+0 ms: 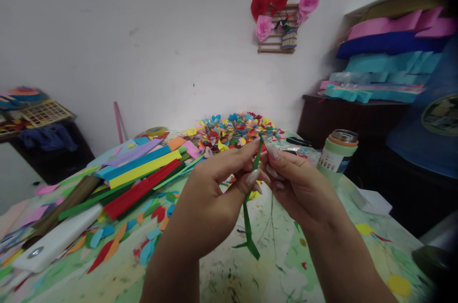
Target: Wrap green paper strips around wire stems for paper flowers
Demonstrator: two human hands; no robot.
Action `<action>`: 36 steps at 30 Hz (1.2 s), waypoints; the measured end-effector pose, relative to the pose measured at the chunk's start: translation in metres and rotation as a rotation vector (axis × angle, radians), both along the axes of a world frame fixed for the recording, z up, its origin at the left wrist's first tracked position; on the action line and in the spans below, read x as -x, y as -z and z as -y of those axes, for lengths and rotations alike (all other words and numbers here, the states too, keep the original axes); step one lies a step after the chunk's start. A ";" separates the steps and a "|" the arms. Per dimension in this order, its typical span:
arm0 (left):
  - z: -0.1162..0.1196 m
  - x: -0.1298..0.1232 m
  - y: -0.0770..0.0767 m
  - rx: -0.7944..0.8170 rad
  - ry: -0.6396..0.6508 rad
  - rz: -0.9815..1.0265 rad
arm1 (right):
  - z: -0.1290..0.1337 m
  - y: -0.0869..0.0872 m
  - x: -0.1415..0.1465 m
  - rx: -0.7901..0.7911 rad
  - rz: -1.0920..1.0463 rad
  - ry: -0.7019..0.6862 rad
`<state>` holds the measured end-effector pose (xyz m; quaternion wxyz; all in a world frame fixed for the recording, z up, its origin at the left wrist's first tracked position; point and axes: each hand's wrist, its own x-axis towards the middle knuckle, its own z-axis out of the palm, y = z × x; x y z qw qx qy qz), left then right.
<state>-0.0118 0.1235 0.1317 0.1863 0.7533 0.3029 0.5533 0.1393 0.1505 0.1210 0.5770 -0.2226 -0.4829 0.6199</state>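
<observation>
My left hand (214, 198) is closed, thumb and fingers pinching a narrow green paper strip (247, 226). The strip's tip stands above the fingertips and its long tail hangs down over the table, bent near the end. My right hand (300, 183) is closed right beside it, fingertips meeting the left ones near the strip's top. Thin wires (272, 219) hang from beneath the right fingers; their upper ends are hidden by the hands. Behind the fingers lies a heap of many-coloured paper flowers (229, 131).
Folded crepe paper (143, 169) and cut paper petals (107, 245) cover the left side, with a white power bank-like slab (57, 241). A green jar (336, 155) stands at the right, near black-handled scissors (298, 141). A paper-stacked cabinet (350, 121) stands behind.
</observation>
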 end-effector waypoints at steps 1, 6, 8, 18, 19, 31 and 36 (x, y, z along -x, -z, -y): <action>0.000 0.000 0.000 0.011 0.000 0.012 | 0.000 0.000 0.001 -0.007 0.004 0.014; -0.005 0.000 0.002 0.036 0.035 0.065 | -0.001 0.004 0.005 -0.127 0.055 0.188; -0.007 -0.001 0.002 0.059 0.075 0.102 | -0.002 0.007 0.007 -0.183 0.087 0.268; -0.011 -0.006 0.000 0.267 0.257 0.314 | 0.005 0.011 0.009 -0.689 0.455 0.936; -0.010 -0.006 -0.001 0.272 0.268 0.318 | 0.006 0.011 0.009 -0.735 0.484 0.984; -0.012 -0.005 0.003 0.368 0.373 0.404 | 0.004 0.014 0.005 -1.032 0.653 1.252; -0.014 -0.001 0.003 0.363 0.402 0.382 | 0.008 0.013 0.005 -1.016 0.646 1.245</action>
